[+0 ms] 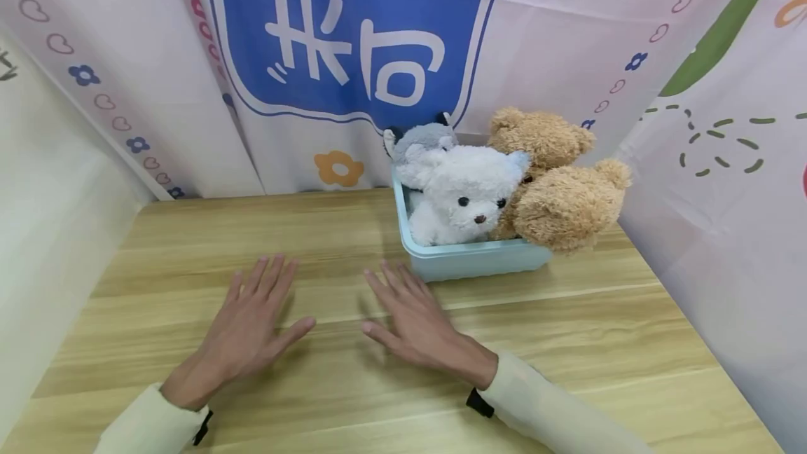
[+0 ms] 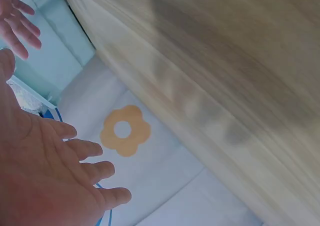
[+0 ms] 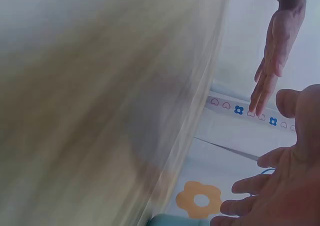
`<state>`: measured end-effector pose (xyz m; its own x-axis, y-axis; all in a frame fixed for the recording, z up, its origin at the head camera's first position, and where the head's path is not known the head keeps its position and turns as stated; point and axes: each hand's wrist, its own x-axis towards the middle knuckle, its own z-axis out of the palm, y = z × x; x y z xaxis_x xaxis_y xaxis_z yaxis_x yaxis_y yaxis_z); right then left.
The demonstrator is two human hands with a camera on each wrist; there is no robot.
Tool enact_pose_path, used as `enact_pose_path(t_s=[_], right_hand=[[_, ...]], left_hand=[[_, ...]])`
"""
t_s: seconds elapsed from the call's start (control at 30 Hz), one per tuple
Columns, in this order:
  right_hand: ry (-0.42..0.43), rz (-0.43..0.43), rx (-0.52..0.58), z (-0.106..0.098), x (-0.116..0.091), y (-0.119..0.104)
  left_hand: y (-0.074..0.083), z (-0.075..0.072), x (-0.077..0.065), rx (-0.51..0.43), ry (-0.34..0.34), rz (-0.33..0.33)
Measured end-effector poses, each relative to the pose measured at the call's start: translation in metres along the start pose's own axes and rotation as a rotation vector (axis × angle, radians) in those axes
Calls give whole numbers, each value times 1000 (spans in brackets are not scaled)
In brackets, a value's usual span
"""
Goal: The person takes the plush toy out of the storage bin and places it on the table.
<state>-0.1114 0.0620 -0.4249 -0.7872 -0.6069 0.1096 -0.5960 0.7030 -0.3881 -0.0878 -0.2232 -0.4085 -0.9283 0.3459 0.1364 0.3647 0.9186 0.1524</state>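
Note:
My left hand (image 1: pixel 248 331) is held palm down over the left part of the wooden table (image 1: pixel 208 230), fingers straight and thumb out. In the left wrist view a gap shows between that hand (image 2: pixel 45 171) and the tabletop. The right hand (image 1: pixel 419 324), also flat with straight fingers, is over the table just in front of a light blue bin (image 1: pixel 479 261); neither hand holds anything. Inside the bin sit a white plush toy (image 1: pixel 466 191), a grey-and-white plush toy (image 1: pixel 422 149) and two curly brown teddy bears (image 1: pixel 570 205), one leaning over the right rim.
Behind the table hangs a printed cloth (image 1: pixel 284 153) with a blue sign and an orange flower. Another printed cloth (image 1: pixel 725 216) runs along the right side, and a white wall (image 1: pixel 57 181) stands at left. The bin is near the table's back edge, right of middle.

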Motion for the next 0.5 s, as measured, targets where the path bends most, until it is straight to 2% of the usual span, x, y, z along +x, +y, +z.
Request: enact_pose_path(t_s=[0.17,0.37,0.5], right_hand=[[21,6,27,-5,-12,4],[49,-5,-6,-4,-27,12],[41,35,13,-5,-37,20]], left_hand=[[3,0,4,-14,0,2],[7,0,9,-24,-16,7],[8,0,12,-18,-16,16]])
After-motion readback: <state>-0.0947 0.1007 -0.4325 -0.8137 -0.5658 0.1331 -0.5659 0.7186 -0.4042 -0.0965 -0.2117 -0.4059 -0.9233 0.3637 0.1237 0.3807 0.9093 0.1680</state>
